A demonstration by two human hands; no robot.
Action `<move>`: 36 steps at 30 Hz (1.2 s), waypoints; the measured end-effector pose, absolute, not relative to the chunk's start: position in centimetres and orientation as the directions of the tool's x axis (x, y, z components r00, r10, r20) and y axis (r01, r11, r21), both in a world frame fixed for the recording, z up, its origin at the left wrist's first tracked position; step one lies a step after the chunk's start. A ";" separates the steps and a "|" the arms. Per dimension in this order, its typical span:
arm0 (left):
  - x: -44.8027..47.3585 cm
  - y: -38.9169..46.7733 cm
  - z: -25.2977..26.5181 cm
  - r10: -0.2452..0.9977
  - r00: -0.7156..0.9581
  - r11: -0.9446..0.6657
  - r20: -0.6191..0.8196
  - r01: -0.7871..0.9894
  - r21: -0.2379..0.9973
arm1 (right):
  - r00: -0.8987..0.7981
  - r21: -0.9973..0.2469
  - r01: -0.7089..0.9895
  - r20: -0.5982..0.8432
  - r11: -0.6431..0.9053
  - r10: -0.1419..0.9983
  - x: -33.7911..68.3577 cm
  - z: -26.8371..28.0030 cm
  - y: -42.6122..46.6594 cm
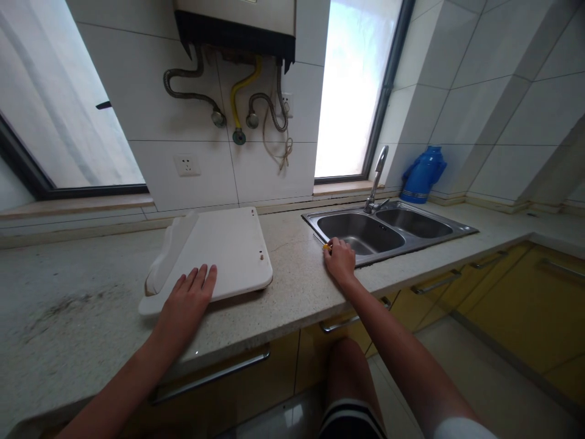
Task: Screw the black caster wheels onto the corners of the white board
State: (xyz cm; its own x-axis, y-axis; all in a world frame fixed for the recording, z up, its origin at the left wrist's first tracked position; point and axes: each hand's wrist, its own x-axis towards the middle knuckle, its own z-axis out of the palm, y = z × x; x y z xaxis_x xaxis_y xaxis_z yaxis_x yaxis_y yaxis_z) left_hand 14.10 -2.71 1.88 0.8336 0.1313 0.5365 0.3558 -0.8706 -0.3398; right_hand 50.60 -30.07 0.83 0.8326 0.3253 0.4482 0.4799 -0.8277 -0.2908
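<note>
My left hand (pixel 194 292) lies flat with fingers stretched out on the front left part of a white plastic panel (pixel 228 250). The panel has rounded corners and rests on the countertop; small holes and brownish screw-like bits show near its right edge. A second white piece (pixel 176 244) juts out along its left side. By the sink's left front rim, my right hand (pixel 340 259) is closed around a small screwdriver (pixel 326 247) with a yellow handle. Its thin metal shaft points up and left; most of the handle is hidden by my fingers.
A double steel sink (pixel 402 247) with a faucet (pixel 377 177) is set into the countertop (pixel 292 274) at right. Behind it stands a blue thermos flask (pixel 423 174). A water heater (pixel 235 27) with hoses hangs on the wall. Yellow cabinets (pixel 274 360) line the front below.
</note>
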 end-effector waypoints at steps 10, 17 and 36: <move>13.4 -1.8 2.3 0.208 0.823 -0.815 0.529 0.445 -0.371 | 0.853 -0.279 0.455 0.409 -0.845 0.324 50.1 1.5 -29.9; 14.9 -2.0 2.3 0.194 0.807 -0.812 0.558 0.451 -0.370 | 0.859 -0.258 0.451 0.386 -0.855 0.336 49.9 2.0 -29.5; 15.3 -4.6 1.5 0.069 0.816 -0.831 0.574 0.365 -0.419 | 0.867 -0.234 0.443 0.358 -0.865 0.347 50.2 2.4 -29.0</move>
State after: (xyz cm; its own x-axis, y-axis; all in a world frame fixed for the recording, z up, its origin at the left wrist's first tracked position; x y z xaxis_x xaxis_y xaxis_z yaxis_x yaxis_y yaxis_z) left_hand 15.33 -4.58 1.48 0.8158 0.0687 0.5742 0.3650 -0.8313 -0.4191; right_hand 50.19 -28.97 2.35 0.8667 0.3473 0.3580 0.4434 -0.8652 -0.2341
